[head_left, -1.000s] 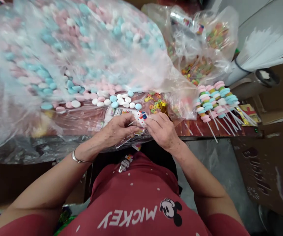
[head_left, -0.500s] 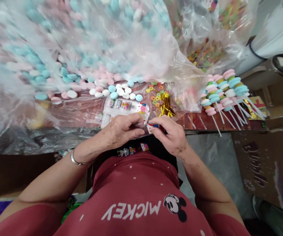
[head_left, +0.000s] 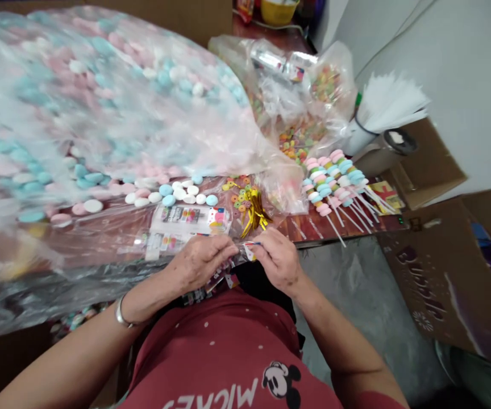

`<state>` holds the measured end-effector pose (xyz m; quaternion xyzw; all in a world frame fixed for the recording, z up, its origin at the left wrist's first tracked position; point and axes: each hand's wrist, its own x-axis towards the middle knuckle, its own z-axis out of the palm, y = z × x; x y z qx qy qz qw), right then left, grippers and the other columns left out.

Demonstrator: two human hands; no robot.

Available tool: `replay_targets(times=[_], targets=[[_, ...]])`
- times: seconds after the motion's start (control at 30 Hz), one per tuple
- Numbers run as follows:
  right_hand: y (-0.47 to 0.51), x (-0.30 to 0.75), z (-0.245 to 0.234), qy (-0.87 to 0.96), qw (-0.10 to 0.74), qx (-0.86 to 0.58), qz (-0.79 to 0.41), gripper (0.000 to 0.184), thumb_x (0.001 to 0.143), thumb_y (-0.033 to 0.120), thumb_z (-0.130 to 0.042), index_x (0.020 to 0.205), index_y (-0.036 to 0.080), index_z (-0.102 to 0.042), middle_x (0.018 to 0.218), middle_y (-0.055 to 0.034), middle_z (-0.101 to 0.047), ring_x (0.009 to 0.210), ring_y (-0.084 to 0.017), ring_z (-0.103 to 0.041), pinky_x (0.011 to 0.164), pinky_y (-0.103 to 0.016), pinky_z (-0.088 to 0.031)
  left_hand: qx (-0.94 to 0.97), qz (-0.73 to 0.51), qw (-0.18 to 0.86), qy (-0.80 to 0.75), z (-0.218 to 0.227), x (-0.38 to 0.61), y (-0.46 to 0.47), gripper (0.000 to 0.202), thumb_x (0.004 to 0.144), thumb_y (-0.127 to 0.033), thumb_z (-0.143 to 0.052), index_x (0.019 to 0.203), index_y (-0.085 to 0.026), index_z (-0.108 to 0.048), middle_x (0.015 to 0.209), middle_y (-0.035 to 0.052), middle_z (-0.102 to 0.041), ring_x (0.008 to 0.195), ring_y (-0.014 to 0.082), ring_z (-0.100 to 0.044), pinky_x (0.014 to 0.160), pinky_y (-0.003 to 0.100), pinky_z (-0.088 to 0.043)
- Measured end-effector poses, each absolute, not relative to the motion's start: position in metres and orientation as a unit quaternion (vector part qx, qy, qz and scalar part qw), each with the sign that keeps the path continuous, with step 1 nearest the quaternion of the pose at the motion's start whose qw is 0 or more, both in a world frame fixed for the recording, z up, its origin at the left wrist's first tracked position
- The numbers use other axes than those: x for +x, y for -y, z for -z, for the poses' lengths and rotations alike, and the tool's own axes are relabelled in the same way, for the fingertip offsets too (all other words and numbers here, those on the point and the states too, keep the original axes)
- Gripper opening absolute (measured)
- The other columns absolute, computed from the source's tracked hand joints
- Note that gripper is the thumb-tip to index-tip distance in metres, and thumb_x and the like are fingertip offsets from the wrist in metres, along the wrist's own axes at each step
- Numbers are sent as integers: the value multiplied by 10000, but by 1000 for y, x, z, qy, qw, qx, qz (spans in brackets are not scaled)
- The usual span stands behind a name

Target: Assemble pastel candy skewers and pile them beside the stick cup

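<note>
At the table's front edge, my left hand [head_left: 203,260] is closed, thumb against fingers, on the edge of a printed clear plastic bag [head_left: 249,253]. Opposite it, my right hand [head_left: 280,260] pinches the bag's other side, by a white patch with a small cartoon print. The bag hangs between the hands over my lap; its lower part is partly hidden by my left hand. Just beyond lie flat printed bags [head_left: 190,218] of the same kind. Gold twist ties [head_left: 254,211] lie in a bunch beyond my right hand, beside small ring candies [head_left: 241,196].
A large clear sack [head_left: 143,125] of pink, blue and white candies covers the left of the table, with loose candies [head_left: 181,193] along its front. Candy skewers [head_left: 335,179] lie at right, sticks over the edge. Behind stand white sticks [head_left: 388,105] in a container. Cardboard boxes [head_left: 433,267] stand right.
The view has shifted, bringing more of the table's back and the wall into sight. My hands have drawn slightly closer together, both still on the bag.
</note>
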<state>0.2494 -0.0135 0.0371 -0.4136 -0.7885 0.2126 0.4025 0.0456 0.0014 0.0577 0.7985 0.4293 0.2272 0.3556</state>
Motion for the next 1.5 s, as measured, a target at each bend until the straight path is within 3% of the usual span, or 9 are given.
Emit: replay_targets(times=[0.13, 0.27, 0.4, 0.53, 0.7, 0.83, 0.97, 1.1, 1.5], targets=[[15, 255, -36, 800, 412, -422, -111, 356, 993, 268, -386, 671, 190, -516, 608, -12, -509, 612, -142, -450, 601, -277, -383, 784, -255, 401, -400, -54, 56, -6, 197, 924, -294, -467, 888, -181, -625, 671, -9, -634, 583, 109, -545, 561, 202, -419], [17, 263, -43, 801, 420, -423, -65, 398, 992, 269, -400, 601, 211, -446, 541, 12, -441, 555, -140, -399, 556, -282, -337, 800, -270, 405, -351, -54, 62, -11, 203, 932, -270, -484, 811, -177, -618, 681, 0, -649, 598, 104, -576, 575, 189, -436], [9, 296, -54, 765, 437, -472, -38, 289, 992, 272, -380, 810, 182, -585, 717, -46, -598, 706, -173, -530, 659, -298, -414, 815, -288, 361, -350, -56, 64, -15, 239, 955, -239, -424, 827, -176, -616, 695, 11, -668, 606, 108, -600, 599, 198, -454], [-15, 346, -48, 692, 283, -638, 185, 195, 941, 263, -476, 990, 139, -619, 894, -128, -639, 839, -248, -505, 776, -382, -394, 811, -307, 339, -366, -57, 62, -22, 232, 934, -267, -453, 825, -174, -636, 708, 27, -684, 620, 120, -607, 613, 214, -465], [-35, 379, -32, 692, 147, -657, 259, 241, 927, 176, -449, 754, 157, -616, 698, -101, -596, 715, -236, -468, 677, -356, -366, 771, -302, 381, -411, -56, 55, -30, 222, 891, -324, -518, 794, -175, -652, 686, 11, -678, 608, 119, -586, 603, 214, -456], [-24, 388, -46, 667, 286, -624, 288, 263, 951, 201, -418, 812, 166, -639, 705, -91, -612, 709, -234, -524, 653, -362, -391, 726, -313, 451, -414, -53, 44, -34, 269, 880, -357, -539, 745, -154, -650, 686, 35, -676, 626, 135, -596, 609, 233, -465], [0, 382, -70, 711, 432, -528, 170, 165, 918, 181, -518, 988, 230, -659, 826, -50, -671, 765, -202, -612, 677, -342, -455, 704, -313, 491, -407, -53, 33, -37, 316, 888, -382, -530, 716, -150, -658, 679, 40, -677, 633, 137, -602, 620, 243, -471], [14, 365, -79, 781, 396, -472, 102, 210, 878, 138, -570, 1019, 258, -669, 849, -34, -697, 727, -182, -628, 686, -343, -476, 702, -303, 511, -394, -52, 28, -37, 330, 888, -411, -539, 733, -156, -678, 704, 50, -713, 656, 147, -631, 635, 249, -490], [12, 357, -78, 825, 334, -433, 145, 203, 869, 119, -578, 1025, 225, -653, 824, -39, -709, 698, -178, -602, 682, -346, -444, 687, -293, 539, -391, -58, 25, -41, 305, 869, -394, -567, 704, -162, -677, 682, 45, -722, 637, 140, -627, 642, 251, -493]])
